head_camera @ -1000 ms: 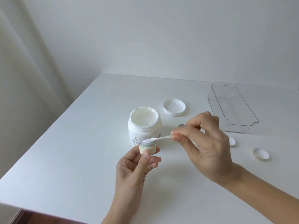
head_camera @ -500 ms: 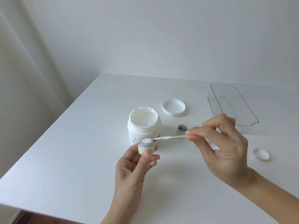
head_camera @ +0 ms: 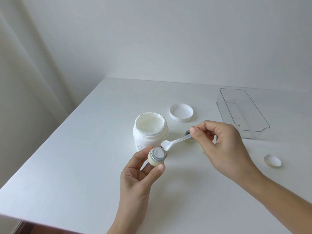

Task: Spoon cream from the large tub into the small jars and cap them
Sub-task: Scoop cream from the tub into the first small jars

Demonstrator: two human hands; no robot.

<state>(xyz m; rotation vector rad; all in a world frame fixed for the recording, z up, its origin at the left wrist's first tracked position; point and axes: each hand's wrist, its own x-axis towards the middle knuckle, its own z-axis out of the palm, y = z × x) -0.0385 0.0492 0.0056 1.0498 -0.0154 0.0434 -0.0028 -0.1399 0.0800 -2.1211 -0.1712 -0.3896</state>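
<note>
My left hand [head_camera: 138,173] pinches a small cream-coloured jar [head_camera: 156,157] with a grey threaded neck, tilted toward me and filled with white cream. My right hand [head_camera: 219,146] pinches the handle of a small white spatula [head_camera: 173,143], whose cream-smeared blade hovers just right of the jar's mouth. Behind them stands the large white tub [head_camera: 150,130], open and full of cream. A second small jar [head_camera: 188,136] on the table is mostly hidden behind my right fingers.
The tub's white lid [head_camera: 181,112] lies upside down behind the tub. A clear plastic tray [head_camera: 243,112] sits at the back right. One small jar cap [head_camera: 272,160] lies at the right. The white table [head_camera: 67,166] ends at the left and near edges.
The spatula has come off the jar's mouth, leaving cream inside. My left hand has tipped the jar's opening toward me. My right hand drew right, then came back toward the jar.
</note>
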